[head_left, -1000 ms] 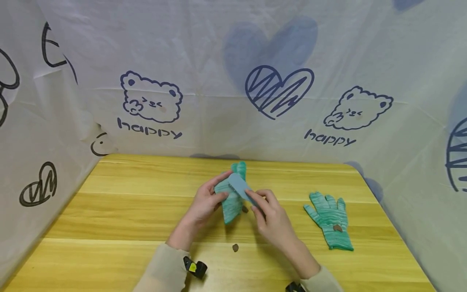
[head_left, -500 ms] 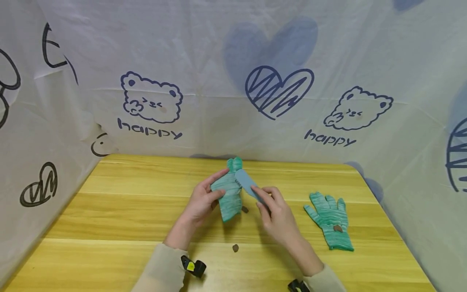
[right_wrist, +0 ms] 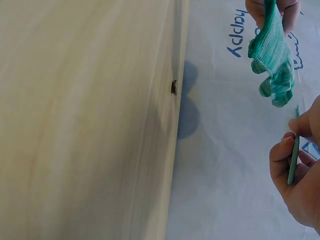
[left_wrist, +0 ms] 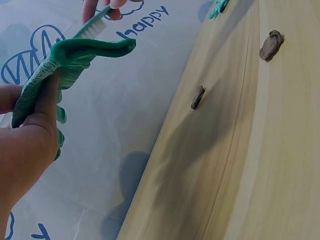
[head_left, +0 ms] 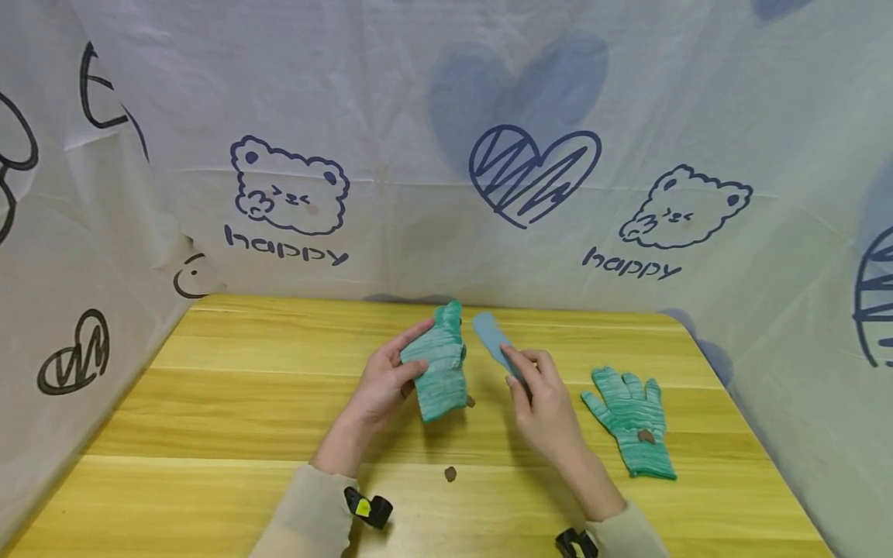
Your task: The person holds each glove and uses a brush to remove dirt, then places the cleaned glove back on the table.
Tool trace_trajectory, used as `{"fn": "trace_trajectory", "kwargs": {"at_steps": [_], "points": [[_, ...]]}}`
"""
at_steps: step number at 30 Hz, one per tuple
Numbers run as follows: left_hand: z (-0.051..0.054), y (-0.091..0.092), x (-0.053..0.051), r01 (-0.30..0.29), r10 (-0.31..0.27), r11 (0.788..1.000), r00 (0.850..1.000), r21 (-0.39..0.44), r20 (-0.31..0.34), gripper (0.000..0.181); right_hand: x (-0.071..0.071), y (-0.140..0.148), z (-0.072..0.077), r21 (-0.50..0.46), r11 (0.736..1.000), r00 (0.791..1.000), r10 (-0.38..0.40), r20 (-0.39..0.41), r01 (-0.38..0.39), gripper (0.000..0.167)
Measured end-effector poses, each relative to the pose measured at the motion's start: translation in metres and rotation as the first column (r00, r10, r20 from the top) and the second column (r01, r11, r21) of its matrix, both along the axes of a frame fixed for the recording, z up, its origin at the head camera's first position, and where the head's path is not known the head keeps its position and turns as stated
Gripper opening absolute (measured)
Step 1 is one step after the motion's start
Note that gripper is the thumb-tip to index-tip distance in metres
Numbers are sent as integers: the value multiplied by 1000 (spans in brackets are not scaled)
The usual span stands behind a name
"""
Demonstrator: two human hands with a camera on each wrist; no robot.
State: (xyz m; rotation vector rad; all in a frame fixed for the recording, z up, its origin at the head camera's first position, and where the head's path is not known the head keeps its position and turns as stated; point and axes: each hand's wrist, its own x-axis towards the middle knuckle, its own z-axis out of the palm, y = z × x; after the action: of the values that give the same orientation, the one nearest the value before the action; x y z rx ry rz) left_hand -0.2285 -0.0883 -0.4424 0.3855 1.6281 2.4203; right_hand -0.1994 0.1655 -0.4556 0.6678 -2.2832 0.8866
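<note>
My left hand [head_left: 377, 391] pinches a green-and-white knit glove [head_left: 439, 372] by its left side, the thumb over the front. The glove is held up above the table, its fingers pointing away and its cuff toward me. In my right hand [head_left: 547, 411] is a light blue brush [head_left: 491, 335], gripped by the handle, just right of the glove and apart from it. White bristles [left_wrist: 93, 29] show in the left wrist view. A second matching glove [head_left: 628, 403] lies flat at the right, with a brown piece [head_left: 646, 436] on it.
On the wooden table [head_left: 244, 418] lie two small dark brown lumps: one lump [head_left: 450, 473] toward me, another lump [head_left: 470, 401] partly behind the held glove's cuff. A printed white cloth [head_left: 405, 194] hangs along the table's back and sides.
The brush has moved right, from over the glove's face to clear of its edge. The held glove has shifted slightly left and turned a little. The glove on the table has stayed put.
</note>
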Motion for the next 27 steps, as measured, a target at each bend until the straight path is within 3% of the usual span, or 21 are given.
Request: {"fn": "trace_trajectory", "kwargs": {"at_steps": [7,13,19,27], "points": [[0,-1,0,18,-18,1000,1000,-8,-5,65,1,-1,2,-11,1000,999,26,-35,-26,51],[-1,0,0,9,-10,1000,1000,-17,-12,65,4,-7,5,-10,995,991,97,-96,-98,52],[-2,0,0,3,-3,1000,1000,-11,-11,67,8,-13,4,11,983,981,181,-69,-181,51],[0,1,0,-3,3,1000,1000,-1,5,69,13,-22,2,39,977,976,210,-56,-208,51]]}}
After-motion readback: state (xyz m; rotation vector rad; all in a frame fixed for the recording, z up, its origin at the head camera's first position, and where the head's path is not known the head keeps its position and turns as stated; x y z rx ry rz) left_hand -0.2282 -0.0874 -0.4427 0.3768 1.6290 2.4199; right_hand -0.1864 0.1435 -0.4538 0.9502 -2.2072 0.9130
